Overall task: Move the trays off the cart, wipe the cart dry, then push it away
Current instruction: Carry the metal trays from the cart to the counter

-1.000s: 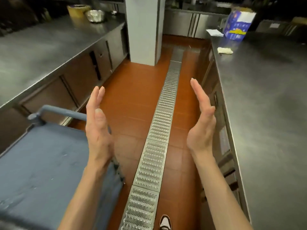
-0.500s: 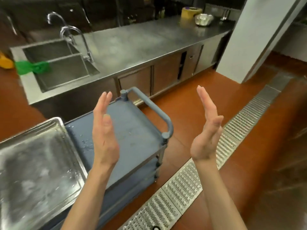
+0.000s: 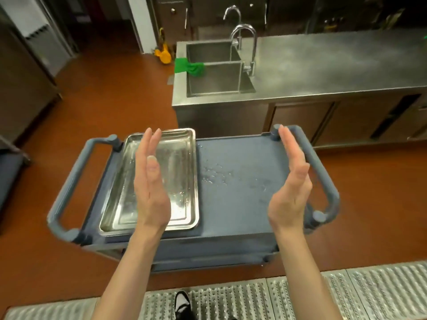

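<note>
Wet blue cart top (image 3: 240,181) holds 1 steel tray (image 3: 182,176).

There is one view only, from a wide-angle camera worn on the person's head. It looks forward and steeply down from standing height, close over the cart (image 3: 233,192), which fills the middle of the frame. Both forearms enter from the bottom edge. A shoe (image 3: 182,303) and floor grating (image 3: 346,292) show at the bottom, under the lens. Farther ahead it faces the sink (image 3: 215,79). Straight lines bow toward the frame edges.
</note>
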Available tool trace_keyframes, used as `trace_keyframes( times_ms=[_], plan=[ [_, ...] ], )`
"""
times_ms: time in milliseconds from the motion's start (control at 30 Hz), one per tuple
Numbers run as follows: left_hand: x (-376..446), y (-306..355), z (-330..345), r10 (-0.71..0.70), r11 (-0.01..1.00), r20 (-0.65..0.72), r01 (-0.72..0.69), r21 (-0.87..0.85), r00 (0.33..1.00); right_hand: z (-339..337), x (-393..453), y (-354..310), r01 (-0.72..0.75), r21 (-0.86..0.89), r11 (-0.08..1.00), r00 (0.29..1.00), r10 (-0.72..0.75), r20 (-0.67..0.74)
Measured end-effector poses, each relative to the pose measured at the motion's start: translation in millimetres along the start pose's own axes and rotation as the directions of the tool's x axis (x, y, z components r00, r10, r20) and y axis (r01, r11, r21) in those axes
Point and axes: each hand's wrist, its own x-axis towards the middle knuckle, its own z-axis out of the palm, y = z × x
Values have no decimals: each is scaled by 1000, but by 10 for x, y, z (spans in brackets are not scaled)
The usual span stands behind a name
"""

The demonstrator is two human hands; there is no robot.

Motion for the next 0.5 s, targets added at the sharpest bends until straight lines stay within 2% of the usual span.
trace_keyframes(
  times_ms=[133, 367, 500],
  plan=[
    [43, -148, -376, -16, 999, -71, 18, 30, 997, 431, -46, 18, 46, -1, 999, 991, -46, 129],
    [209, -476, -891, -112, 993, -122, 116, 26, 986, 1092, -131, 124, 59, -34, 998, 985, -53, 165],
    [295, -786, -1131, -160, 987, -120, 160, -15, 980, 1403, -233, 250, 23, -31, 999, 994, -19, 105]
  ],
)
